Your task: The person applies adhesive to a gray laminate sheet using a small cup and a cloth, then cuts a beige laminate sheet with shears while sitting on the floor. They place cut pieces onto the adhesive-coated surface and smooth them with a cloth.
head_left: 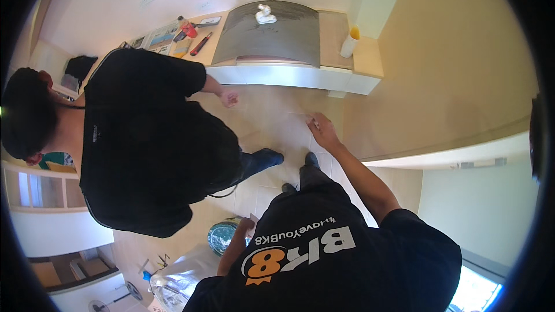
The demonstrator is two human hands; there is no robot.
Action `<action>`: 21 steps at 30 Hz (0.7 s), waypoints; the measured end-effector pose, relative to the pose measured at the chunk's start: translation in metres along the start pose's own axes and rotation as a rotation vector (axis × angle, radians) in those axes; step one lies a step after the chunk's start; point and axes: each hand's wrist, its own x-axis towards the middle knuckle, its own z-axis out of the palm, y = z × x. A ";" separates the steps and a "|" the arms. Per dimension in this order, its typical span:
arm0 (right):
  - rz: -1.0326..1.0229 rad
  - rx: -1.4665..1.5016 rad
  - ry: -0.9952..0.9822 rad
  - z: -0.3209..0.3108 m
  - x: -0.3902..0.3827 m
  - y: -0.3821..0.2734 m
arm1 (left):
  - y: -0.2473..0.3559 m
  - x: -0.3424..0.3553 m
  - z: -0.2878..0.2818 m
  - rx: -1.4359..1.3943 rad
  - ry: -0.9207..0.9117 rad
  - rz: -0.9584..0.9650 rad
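Note:
My right hand [324,130] is raised in front of the desk, its fingers curled together. Something small may be between them, too small to name. Down by my left side, my left hand [247,224] is closed, partly hidden by my shirt. A thin pale edge shows at its fingers, and I cannot make out what it is. Close by that hand stands a round green-topped container [222,237]. On the desk ahead lies a dark grey sheet [272,37] with a crumpled white wad [265,15] on it.
A co-worker in black [156,133] stands at my left, a hand [229,99] near the desk edge [289,76]. A red-and-black utility knife [201,44], a red bottle [188,29] and a white cylinder [350,43] are on the desk. Plastic sheeting [179,280] lies behind left. A tan panel [445,63] rises right.

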 end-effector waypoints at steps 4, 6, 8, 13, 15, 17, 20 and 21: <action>-0.142 0.098 0.032 0.021 0.112 -0.024 | 0.007 -0.021 -0.011 -0.092 0.194 0.038; -0.242 -0.016 0.072 0.017 0.175 -0.034 | 0.017 -0.032 -0.033 -0.005 0.326 0.114; -0.222 -0.129 0.126 0.018 0.243 -0.041 | 0.037 -0.035 -0.072 0.157 0.382 0.198; -0.330 -0.080 0.214 0.031 0.407 -0.029 | 0.122 -0.053 -0.208 -0.355 0.694 0.152; -0.330 -0.136 0.205 0.043 0.458 -0.014 | 0.164 -0.073 -0.261 -0.435 0.846 0.234; -0.283 -0.207 0.127 0.055 0.499 0.001 | 0.206 -0.093 -0.307 -0.495 0.955 0.287; -0.146 -0.316 -0.109 0.072 0.536 0.021 | 0.258 -0.116 -0.361 -0.694 0.965 0.338; -0.087 -0.350 -0.197 0.077 0.545 0.026 | 0.273 -0.121 -0.377 -0.744 0.979 0.341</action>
